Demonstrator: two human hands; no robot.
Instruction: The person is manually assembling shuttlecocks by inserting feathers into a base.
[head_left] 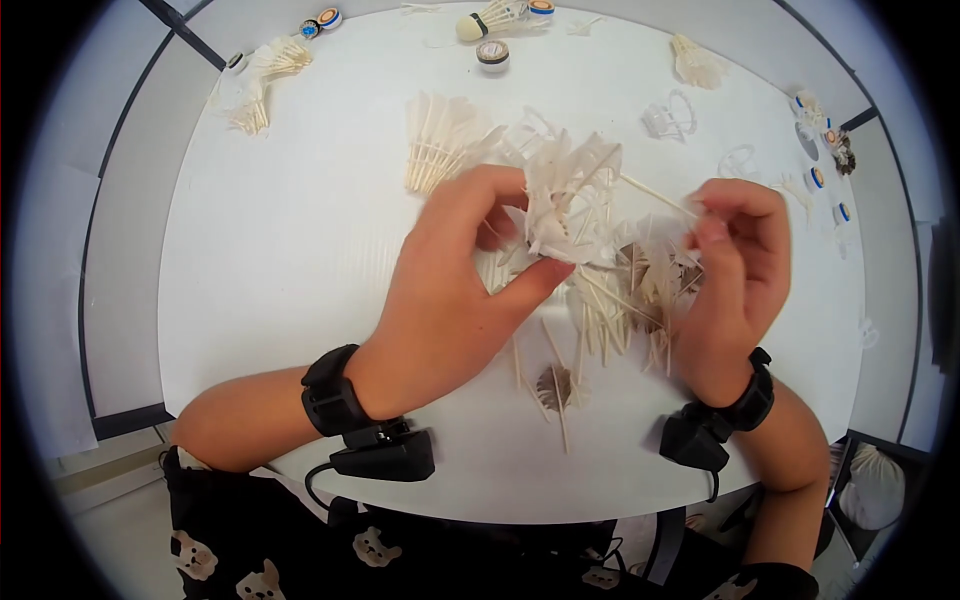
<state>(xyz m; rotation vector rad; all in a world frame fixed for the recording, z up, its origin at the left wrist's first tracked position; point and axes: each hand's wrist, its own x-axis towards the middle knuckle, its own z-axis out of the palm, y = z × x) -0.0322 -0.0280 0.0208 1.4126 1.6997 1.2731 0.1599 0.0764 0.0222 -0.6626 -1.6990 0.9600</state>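
Observation:
Raised over the middle of the table, a ragged bunch of white feathers (572, 195) is gripped between the thumb and fingers of my left hand (440, 275). My right hand (742, 265) has its thumb and fingertips pinched on the end of a pale feather shaft (655, 192), which reaches back toward the bunch. Whether the shaft still joins it, I cannot tell. Beneath both hands lies a heap of loose feathers (604, 325), some with grey-brown vanes. One dark-vaned feather (555, 388) rests nearer to me. Behind my left hand a fan of white feathers (442, 140) lies flat.
A shuttlecock (490, 18) and a round cork base (492, 56) are at the far edge. Feather clumps (284, 58) lie at the far left, another (698, 62) at the far right. Clear plastic skirts (670, 116) and several cork bases (817, 177) sit along the right.

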